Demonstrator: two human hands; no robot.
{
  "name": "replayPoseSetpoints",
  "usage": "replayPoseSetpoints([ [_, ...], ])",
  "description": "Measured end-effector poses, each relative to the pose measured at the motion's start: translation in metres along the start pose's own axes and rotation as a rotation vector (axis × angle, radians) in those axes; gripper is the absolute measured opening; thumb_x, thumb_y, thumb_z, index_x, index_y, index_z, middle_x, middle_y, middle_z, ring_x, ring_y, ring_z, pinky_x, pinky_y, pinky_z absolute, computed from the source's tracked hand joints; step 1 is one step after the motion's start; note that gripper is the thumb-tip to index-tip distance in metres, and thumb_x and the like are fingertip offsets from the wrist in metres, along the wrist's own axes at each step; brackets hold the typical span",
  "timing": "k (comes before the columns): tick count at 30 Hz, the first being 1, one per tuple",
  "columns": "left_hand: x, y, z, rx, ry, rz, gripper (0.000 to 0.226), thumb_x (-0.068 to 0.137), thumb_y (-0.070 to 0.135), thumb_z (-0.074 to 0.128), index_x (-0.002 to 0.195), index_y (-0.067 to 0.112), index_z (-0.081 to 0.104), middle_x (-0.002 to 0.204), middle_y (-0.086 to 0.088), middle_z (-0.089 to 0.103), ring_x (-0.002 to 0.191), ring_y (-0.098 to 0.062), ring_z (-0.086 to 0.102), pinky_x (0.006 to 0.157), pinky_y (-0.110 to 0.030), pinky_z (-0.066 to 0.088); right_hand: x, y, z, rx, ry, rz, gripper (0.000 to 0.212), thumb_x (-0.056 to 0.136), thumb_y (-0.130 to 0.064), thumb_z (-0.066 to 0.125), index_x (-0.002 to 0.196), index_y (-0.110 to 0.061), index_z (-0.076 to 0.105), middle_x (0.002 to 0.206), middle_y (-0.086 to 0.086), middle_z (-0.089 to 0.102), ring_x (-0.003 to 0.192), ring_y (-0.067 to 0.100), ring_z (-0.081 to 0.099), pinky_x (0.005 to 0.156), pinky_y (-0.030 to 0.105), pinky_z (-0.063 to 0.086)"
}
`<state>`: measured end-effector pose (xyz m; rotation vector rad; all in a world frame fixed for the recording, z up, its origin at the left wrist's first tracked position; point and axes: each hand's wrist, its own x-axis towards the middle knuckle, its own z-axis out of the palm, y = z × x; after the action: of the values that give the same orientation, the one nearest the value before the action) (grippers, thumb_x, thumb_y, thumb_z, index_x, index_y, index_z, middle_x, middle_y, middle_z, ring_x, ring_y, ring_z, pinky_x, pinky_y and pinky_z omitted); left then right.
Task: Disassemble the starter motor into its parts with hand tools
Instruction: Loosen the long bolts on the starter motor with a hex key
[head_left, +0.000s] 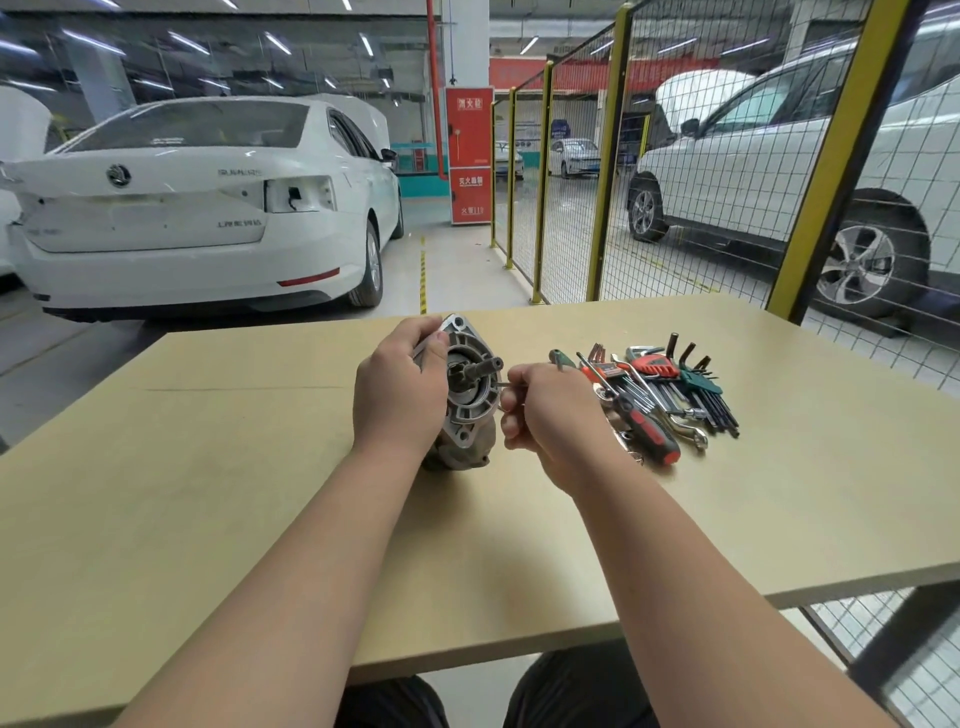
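Grey metal starter motor (470, 410) rests on the tan worktop (208, 467), shaft end facing the camera. The left hand (400, 389) has its grip round the motor's flange. The right hand (550, 415) clenches a thin tool (503, 385), possibly a hex key, its tip at the flange. Loose tools (670, 384) lie beside it.

The starter motor (470, 400) in my left hand (400, 387) is dull silver-grey, its shaft darker; the thin hex key (503, 385) in my right hand (550, 410) is plain steel grey; the table (208, 493) under both hands is pale tan, unpatterned; just right of my right hand lie a screwdriver (649, 431) with a red-and-black handle, a red key holder (657, 366), a green key holder (702, 383) with black keys, and chrome spanners (698, 439); beyond my left hand, a white car (182, 223); beyond my right hand, a fence (609, 156) of yellow posts and black grid mesh; between them, a red cabinet (470, 156).
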<state>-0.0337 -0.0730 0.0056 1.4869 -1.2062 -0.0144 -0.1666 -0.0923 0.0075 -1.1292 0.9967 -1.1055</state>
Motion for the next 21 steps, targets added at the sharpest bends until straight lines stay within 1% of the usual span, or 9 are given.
replayPoseSetpoints([
  [2,-0.003,0.002,0.001,0.016,0.022,0.013,0.022,0.095,0.03,0.052,0.111,0.028,0.066,0.104,0.005,0.07,0.095,-0.014,0.06,0.075,-0.022,0.042,0.002,-0.003,0.003,-0.009,0.006,0.026,0.025,0.092,-0.008,0.033,0.079,-0.014,0.055,0.045,-0.003,0.049,0.036,0.015,0.038,0.042,0.022,0.035],
  [5,-0.009,0.003,0.0,0.03,0.055,0.031,0.022,0.095,0.029,0.051,0.111,0.027,0.066,0.105,0.005,0.069,0.096,-0.017,0.061,0.078,-0.027,0.046,0.005,-0.006,-0.001,0.0,-0.045,0.029,0.025,0.093,-0.009,0.033,0.081,-0.012,0.055,0.045,-0.001,0.05,0.036,0.016,0.039,0.042,0.022,0.035],
  [10,-0.007,0.003,-0.002,0.029,0.042,0.043,0.021,0.094,0.029,0.054,0.111,0.025,0.067,0.106,0.003,0.07,0.097,-0.019,0.061,0.081,-0.028,0.046,0.01,-0.008,-0.02,-0.328,-0.259,-0.183,0.029,0.096,-0.009,0.032,0.075,-0.011,0.052,0.057,0.004,0.05,0.042,0.018,0.044,0.042,0.026,0.037],
  [12,-0.006,0.002,-0.002,0.03,0.033,0.045,0.02,0.094,0.029,0.055,0.11,0.026,0.067,0.105,0.004,0.07,0.096,-0.018,0.061,0.08,-0.026,0.045,0.013,-0.013,-0.025,-0.462,-0.276,-0.233,0.026,0.096,-0.012,0.036,0.077,-0.013,0.054,0.059,0.004,0.052,0.043,0.016,0.045,0.044,0.026,0.038],
  [13,-0.005,0.002,-0.002,0.029,0.03,0.045,0.02,0.094,0.029,0.055,0.11,0.026,0.067,0.104,0.004,0.07,0.096,-0.017,0.061,0.08,-0.026,0.045,0.014,-0.015,-0.026,-0.582,-0.229,-0.299,0.022,0.095,-0.016,0.041,0.079,-0.015,0.055,0.059,0.001,0.054,0.043,0.012,0.046,0.045,0.025,0.038],
  [15,-0.004,0.002,-0.001,0.027,0.027,0.043,0.02,0.094,0.029,0.055,0.11,0.027,0.067,0.105,0.005,0.07,0.097,-0.016,0.06,0.08,-0.025,0.044,0.016,-0.016,-0.028,-0.82,-0.001,-0.514,0.007,0.09,-0.027,0.056,0.088,-0.02,0.055,0.062,-0.009,0.055,0.049,0.004,0.05,0.048,0.022,0.039],
  [17,-0.003,0.002,0.0,0.022,0.027,0.038,0.02,0.094,0.029,0.055,0.11,0.026,0.067,0.105,0.005,0.07,0.097,-0.016,0.06,0.08,-0.024,0.044,0.014,-0.014,-0.029,-0.97,0.227,-0.695,0.025,0.085,-0.036,0.064,0.101,-0.021,0.053,0.066,-0.012,0.056,0.064,0.009,0.056,0.057,0.029,0.045],
  [19,-0.001,0.001,0.0,0.023,0.019,0.03,0.02,0.094,0.029,0.055,0.109,0.027,0.067,0.104,0.004,0.071,0.097,-0.017,0.06,0.08,-0.024,0.044,0.012,-0.012,-0.031,-1.053,0.303,-0.77,0.03,0.087,-0.038,0.061,0.108,-0.019,0.052,0.075,-0.005,0.063,0.075,0.02,0.061,0.065,0.035,0.049],
  [21,0.0,0.001,0.001,0.027,0.013,0.025,0.02,0.095,0.03,0.054,0.109,0.028,0.068,0.104,0.004,0.071,0.097,-0.016,0.06,0.078,-0.023,0.043,0.01,-0.01,-0.032,-1.048,0.275,-0.769,0.025,0.093,-0.035,0.053,0.11,-0.016,0.052,0.081,0.0,0.066,0.079,0.024,0.062,0.069,0.039,0.051],
])
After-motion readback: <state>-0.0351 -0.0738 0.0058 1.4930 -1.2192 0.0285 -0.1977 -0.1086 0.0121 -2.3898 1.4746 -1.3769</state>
